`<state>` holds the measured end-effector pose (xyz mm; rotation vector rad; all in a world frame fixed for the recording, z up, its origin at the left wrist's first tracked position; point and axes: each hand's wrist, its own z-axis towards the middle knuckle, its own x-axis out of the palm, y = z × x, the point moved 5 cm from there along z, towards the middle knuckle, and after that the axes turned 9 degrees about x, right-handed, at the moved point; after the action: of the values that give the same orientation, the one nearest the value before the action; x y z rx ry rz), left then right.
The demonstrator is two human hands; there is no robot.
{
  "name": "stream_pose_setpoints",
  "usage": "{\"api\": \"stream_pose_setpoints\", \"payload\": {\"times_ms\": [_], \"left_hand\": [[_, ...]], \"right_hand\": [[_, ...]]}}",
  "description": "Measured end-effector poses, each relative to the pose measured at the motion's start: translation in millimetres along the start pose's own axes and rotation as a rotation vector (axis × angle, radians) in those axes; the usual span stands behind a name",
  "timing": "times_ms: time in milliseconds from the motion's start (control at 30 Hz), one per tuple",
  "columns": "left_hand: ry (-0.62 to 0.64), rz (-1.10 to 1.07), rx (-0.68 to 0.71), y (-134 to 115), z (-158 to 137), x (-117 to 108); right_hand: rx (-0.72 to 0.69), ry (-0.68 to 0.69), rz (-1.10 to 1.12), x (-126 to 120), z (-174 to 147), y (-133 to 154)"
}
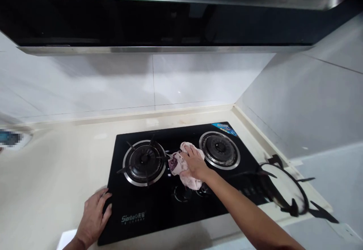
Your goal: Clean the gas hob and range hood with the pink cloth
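A black glass gas cooktop is set in the pale counter. My right hand presses a pale pink cloth onto the glass between the two burners, its fingers spread over the bunched fabric. Beside the cloth, the left burner has its black pan support prongs in place. The right burner shows a bare ring with brownish marks. The control knobs are just below the cloth, one partly hidden by it. My left hand rests at the cooktop's left edge, fingers apart and touching the rim.
A loose black pan support lies at the right, partly over the cooktop's edge. The range hood hangs low across the top. White tiled walls stand behind and to the right. A blurred object is at far left.
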<state>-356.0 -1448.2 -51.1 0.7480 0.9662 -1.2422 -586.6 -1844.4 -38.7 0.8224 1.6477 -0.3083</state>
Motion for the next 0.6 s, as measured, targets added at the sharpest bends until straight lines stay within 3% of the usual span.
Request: {"api": "stream_pose_setpoints", "payload": {"times_ms": [267,467,600], "left_hand": [[0.018,-0.007,-0.002,2.0,2.2,2.1],[0.019,-0.027,0.001,1.2,3.6,3.2],[0.027,-0.032,0.011,2.1,4.0,5.9]], "right_hand": [[-0.136,-0.155,0.098,-7.3,-40.7,-65.4],[-0.036,-0.203,0.127,16.6,-96.0,-118.6],[0.034,-0.251,0.156,36.7,-133.5,-126.6]]}}
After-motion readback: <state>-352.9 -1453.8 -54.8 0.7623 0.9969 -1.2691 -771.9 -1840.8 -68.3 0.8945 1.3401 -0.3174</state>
